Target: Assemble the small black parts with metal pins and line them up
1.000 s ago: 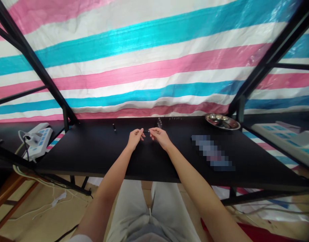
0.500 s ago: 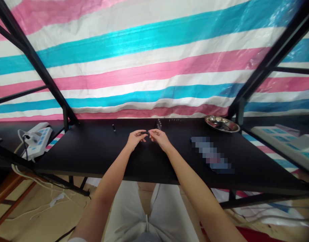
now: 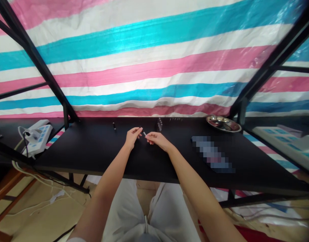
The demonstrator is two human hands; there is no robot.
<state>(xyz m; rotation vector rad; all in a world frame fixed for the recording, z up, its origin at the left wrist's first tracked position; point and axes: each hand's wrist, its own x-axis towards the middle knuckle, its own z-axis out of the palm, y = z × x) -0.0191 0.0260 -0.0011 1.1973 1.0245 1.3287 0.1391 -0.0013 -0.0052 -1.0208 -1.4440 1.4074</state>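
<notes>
Between my two hands is a small, thin black-and-white tube (image 3: 144, 133), held at a slant. My left hand (image 3: 132, 137) pinches its dark upper end. The fingertips of my right hand (image 3: 158, 140) are closed on its light lower end. Whether the two ends are joined or apart is too small to tell. A similar small black tube with a light band (image 3: 114, 126) stands on the black table to the left. Just behind my right hand is a small cluster of clear, shiny pieces (image 3: 159, 124), too small to name.
A row of tiny clear pieces (image 3: 176, 119) lies along the back of the black table (image 3: 76, 151). At the right are a round metal plate (image 3: 223, 130) and a blurred-out blue item (image 3: 212, 154). Power strips (image 3: 40, 141) sit at the left. Black metal posts flank the table before a striped sheet.
My hands have turned the tube from nearly level to slanted, and its light part now shows. My right hand has moved slightly down, my left slightly up.
</notes>
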